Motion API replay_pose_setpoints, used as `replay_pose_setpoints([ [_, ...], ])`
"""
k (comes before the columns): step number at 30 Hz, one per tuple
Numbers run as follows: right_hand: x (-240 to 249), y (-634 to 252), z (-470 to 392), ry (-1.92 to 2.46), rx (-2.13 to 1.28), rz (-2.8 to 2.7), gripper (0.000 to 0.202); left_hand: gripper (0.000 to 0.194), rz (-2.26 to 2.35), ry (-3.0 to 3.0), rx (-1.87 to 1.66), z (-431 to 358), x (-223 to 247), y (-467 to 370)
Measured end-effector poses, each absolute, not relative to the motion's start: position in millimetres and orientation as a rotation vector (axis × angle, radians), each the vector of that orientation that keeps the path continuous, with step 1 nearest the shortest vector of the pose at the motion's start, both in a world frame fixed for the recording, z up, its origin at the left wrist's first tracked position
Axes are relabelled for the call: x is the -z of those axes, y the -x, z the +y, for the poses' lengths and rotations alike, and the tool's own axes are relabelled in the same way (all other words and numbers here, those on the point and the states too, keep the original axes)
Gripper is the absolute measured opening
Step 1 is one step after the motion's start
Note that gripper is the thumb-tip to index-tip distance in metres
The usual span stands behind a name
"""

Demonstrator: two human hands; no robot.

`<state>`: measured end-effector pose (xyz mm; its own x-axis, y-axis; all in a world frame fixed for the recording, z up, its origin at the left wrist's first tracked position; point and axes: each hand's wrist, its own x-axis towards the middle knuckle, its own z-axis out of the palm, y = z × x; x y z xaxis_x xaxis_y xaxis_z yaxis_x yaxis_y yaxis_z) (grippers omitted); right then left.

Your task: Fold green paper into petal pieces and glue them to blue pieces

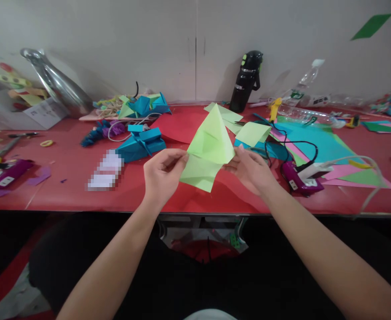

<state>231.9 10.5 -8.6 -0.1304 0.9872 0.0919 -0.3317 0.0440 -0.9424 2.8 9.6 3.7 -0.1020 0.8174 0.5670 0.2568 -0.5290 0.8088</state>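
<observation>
Presently, I find the light-green folded paper point(211, 140) between the two hands, over the red tabletop point(62, 195) and near its front edge. Its pointed peak extends beyond both hands, away from the body; a lower flap slants back toward the front edge. Whether that flap touches the tabletop I cannot tell.

Left hand point(162, 173): nearly closed, thumb and forefinger pinching the paper's left edge, other fingers curled. Right hand point(250, 169): partly closed, with the right corner held between thumb and fingers; I note that the contact is partly hidden.

Surroundings, as I observe them: a blue folded-paper piece point(142, 144) lies just beyond the left hand. A light-green sheet point(252, 134) lies just past the right hand, overlapping blue paper. To the right of that hand sits a purple power socket point(295, 180) with a white plug point(313, 171) seated in it. At the rear, a black drinking flask point(243, 84) stands slightly tilted near the wall panels point(142, 44).
</observation>
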Motion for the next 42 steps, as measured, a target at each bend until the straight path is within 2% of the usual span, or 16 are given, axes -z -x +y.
replay_pose_setpoints([
  [4, 10, -228, 9, 0.816, -1.299, -1.085, 0.021, 0.007, 1.203, -1.617, -1.605, 11, -3, -4],
  [14, 13, -228, 10, 0.934, -1.127, -1.08, 0.025, 0.01, 1.171, -1.52, -1.504, 11, 3, -6],
  [20, 11, -233, 11, 0.892, -1.249, -1.135, 0.026, 0.009, 1.176, -1.525, -1.481, 13, 4, -5],
  [25, 18, -234, 13, 1.002, -1.201, -1.131, 0.022, 0.01, 1.162, -1.565, -1.45, 13, 5, -4],
  [30, 16, -235, 15, 0.998, -1.177, -1.161, 0.031, 0.009, 1.167, -1.587, -1.425, 16, 5, -1],
  [33, 5, -237, 11, 1.03, -0.998, -1.256, 0.031, 0.01, 1.188, -1.625, -1.437, 16, 3, 1],
  [38, -28, -233, -23, 0.999, -0.294, -1.523, 0.019, 0.012, 1.346, -1.941, -1.524, 1, -16, -1],
  [40, -38, -224, -42, 0.939, -0.245, -1.818, 0.022, 0.014, 1.406, -2.159, -1.579, -8, -25, -4],
  [42, -41, -213, -57, 0.939, -0.269, -1.968, 0.035, 0.017, 1.422, -2.322, -1.586, -16, -30, -7],
])
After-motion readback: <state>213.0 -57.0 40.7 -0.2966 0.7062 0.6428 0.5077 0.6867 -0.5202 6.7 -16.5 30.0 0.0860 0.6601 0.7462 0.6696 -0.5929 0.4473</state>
